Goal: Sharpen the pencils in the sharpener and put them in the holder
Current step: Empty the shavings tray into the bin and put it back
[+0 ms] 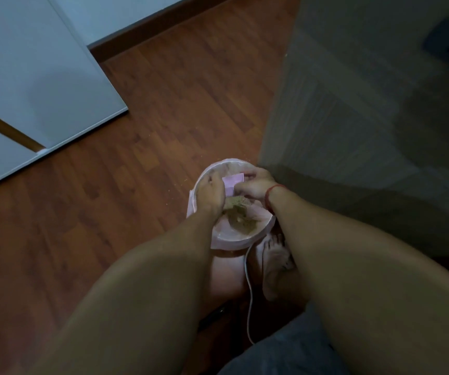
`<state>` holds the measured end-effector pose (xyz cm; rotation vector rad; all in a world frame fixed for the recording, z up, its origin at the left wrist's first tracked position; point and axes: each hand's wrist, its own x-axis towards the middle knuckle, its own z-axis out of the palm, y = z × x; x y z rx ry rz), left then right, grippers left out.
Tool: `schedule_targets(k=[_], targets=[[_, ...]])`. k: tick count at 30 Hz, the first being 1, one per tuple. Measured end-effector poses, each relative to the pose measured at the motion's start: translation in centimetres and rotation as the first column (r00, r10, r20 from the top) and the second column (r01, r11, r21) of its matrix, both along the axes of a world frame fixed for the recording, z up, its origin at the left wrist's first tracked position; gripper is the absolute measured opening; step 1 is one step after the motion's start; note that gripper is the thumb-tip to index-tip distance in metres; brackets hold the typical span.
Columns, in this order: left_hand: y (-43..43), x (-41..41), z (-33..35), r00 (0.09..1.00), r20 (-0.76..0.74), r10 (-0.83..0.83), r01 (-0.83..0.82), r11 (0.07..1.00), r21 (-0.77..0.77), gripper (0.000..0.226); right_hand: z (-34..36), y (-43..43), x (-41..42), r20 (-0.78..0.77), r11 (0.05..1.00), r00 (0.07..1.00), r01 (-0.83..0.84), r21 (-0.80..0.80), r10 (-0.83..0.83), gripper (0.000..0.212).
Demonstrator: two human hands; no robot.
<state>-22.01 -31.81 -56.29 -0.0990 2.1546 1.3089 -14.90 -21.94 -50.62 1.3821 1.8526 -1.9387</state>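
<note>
**Operator:** I'm looking at a small pink box (pixel 233 182), which I take to be the sharpener's shavings drawer. It's held over a round bin lined with a pale pink bag (pixel 241 240), and a heap of brown shavings (pixel 241 215) lies inside, just under the box.

**Observer:** Who has hold of it?

**Operator:** Both hands, as far as I can tell. The right hand (pixel 255 185), with a red string at the wrist, curls over the box's far and right edges. The left hand (pixel 214 192) is closed against its left side, fingers bent down into the bin. I can't say whether the left one grips the box or is brushing shavings out.

**Observer:** And the pencils, the holder?

**Operator:** Neither shows here. Only the wooden floor (pixel 137 158), a white cable (pixel 248 293) trailing past a bare foot (pixel 273 263), and a grey surface on the right.

**Observer:** So which step?

**Operator:** Emptying the waste, I'd judge, a side job between sharpenings. Next I'd want the box knocked clean over the bin, kept level so nothing spills on the floor, then carried back to the sharpener.
</note>
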Motion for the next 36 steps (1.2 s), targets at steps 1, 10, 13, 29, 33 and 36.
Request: schedule_targets(k=[1,10,13,29,33,36], targets=[[0.0,0.1,1.4,1.0,-0.019,0.02,-0.02,1.0,-0.004,0.055,0.5,-0.2,0.0,-0.016,1.0,1.0,-0.01,0.019,0.01,0.049],[-0.3,0.9,15.6,0.97,-0.213,0.112,-0.078,0.984,0.163,0.035,10.6,-1.4,-0.4,-0.152,0.967,0.986,-0.031,0.253,0.071,0.063],[-0.5,1.5,21.7,0.921,-0.355,0.159,-0.084,0.972,0.217,0.04,16.5,-2.1,0.0,-0.265,0.942,0.963,0.051,0.33,0.041,0.06],[6.0,18.5,46.9,0.794,-0.595,-0.126,0.468,0.751,0.465,0.057,42.7,0.4,22.0,-0.325,0.501,0.935,0.351,0.791,-0.142,0.059],[11.4,23.5,46.4,0.739,-0.601,-0.305,0.624,0.646,0.439,0.067,42.8,3.0,29.1,-0.268,0.44,0.923,0.369,0.818,-0.276,0.054],[14.3,26.9,45.8,0.675,-0.615,-0.408,0.713,0.577,0.4,0.052,42.2,5.0,32.8,-0.256,0.418,0.901,0.395,0.818,-0.35,0.053]])
